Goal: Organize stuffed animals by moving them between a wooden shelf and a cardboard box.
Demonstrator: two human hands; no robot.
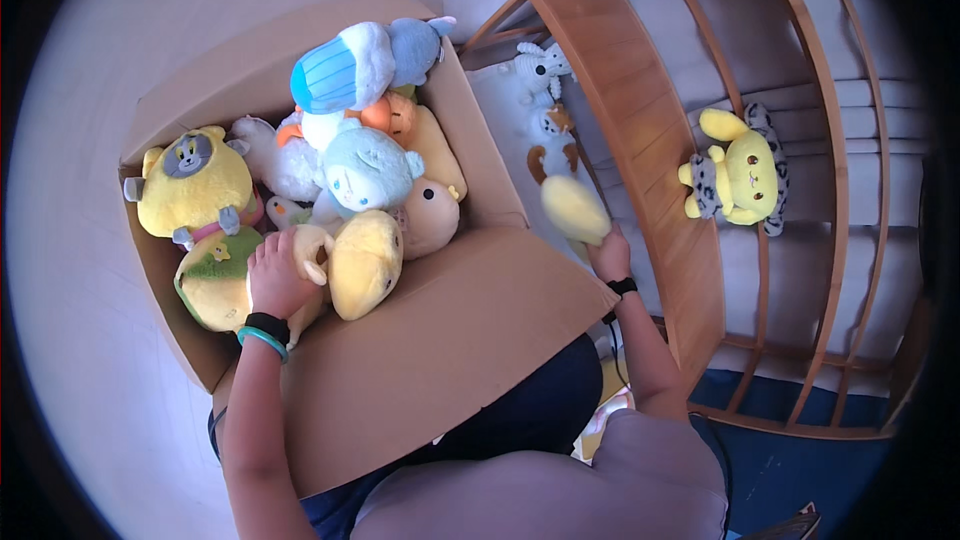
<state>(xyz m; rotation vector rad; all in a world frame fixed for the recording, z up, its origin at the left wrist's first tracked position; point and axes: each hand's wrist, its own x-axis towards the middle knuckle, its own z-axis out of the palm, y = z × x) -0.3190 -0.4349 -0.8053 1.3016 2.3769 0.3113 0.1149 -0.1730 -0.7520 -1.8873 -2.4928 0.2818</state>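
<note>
In the open cardboard box (450, 330), my left hand (281, 274) is closed around a cream plush toy (309, 249) that it partly hides. A yellow plush (364, 266) lies just right of that toy. Beside the wooden shelf (630, 135), my right hand (611, 255) grips a pale yellow plush toy (576, 208), blurred by motion. Just past this toy, a brown-and-white plush (551, 136) and a white knitted plush (538, 73) sit on the lower shelf level.
Plush toys fill the box, among them a yellow one with a grey cat face (193, 184), a pale blue one (369, 165) and a blue cupcake-like one (345, 71). A yellow long-eared plush (739, 172) sits on the shelf's upper level. A cable (616, 349) hangs by my right wrist.
</note>
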